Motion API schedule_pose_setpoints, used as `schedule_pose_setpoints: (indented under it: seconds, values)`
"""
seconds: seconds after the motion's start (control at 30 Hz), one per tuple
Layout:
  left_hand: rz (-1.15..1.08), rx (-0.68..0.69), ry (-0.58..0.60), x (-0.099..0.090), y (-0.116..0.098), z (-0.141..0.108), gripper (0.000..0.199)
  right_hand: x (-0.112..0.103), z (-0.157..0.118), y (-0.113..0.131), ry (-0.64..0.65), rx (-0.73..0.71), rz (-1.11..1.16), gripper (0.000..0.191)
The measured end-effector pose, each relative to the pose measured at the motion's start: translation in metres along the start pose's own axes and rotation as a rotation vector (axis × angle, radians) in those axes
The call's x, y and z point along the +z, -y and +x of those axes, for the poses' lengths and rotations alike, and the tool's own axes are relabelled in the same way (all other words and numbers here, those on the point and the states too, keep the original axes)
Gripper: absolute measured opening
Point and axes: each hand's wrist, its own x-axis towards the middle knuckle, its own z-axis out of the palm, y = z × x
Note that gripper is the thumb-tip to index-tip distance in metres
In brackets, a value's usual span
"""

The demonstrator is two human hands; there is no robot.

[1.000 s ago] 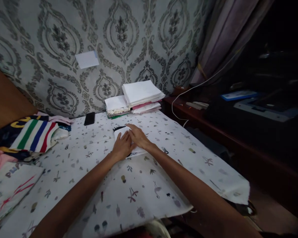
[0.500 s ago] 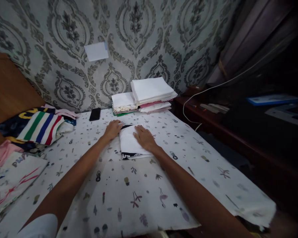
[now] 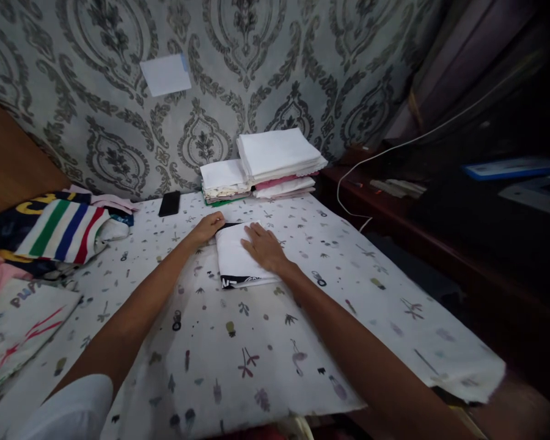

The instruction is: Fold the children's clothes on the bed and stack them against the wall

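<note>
A folded white garment (image 3: 233,255) with black edges and white lettering on its near edge lies flat on the printed cloth (image 3: 256,330). At its far left corner, the fingers of my left hand (image 3: 208,228) are pinched together on the dark edge; the fingertips are partly hidden. My right hand (image 3: 264,247) rests palm down on the garment's right part, fingers stretched out, holding nothing.
Behind the garment stand stacks of folded cloth (image 3: 279,153) against the patterned wall. A black phone (image 3: 169,204) lies left of them. Loose clothes, among them a striped one (image 3: 64,232), are heaped at left. A white cable (image 3: 341,195) hangs along the dark furniture at right.
My left fingers have drawn together at the garment's far left corner. My right hand stays flat on it. The view has tilted slightly downward.
</note>
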Motion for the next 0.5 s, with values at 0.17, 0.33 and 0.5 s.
schedule_pose_setpoints:
  seconds: [0.17,0.33,0.5]
  values:
    - [0.166,-0.052,-0.06,0.0,-0.006,0.002,0.014,0.001,0.0,-0.003,0.004,-0.047,-0.037,0.056]
    - [0.247,-0.07,-0.197,-0.002,-0.027,-0.026,0.017,0.004,0.002,-0.003,-0.003,-0.035,-0.004,0.055]
    - [0.237,0.101,-0.059,-0.003,-0.068,-0.111,0.033,0.007,0.003,-0.006,-0.026,-0.041,0.07,0.054]
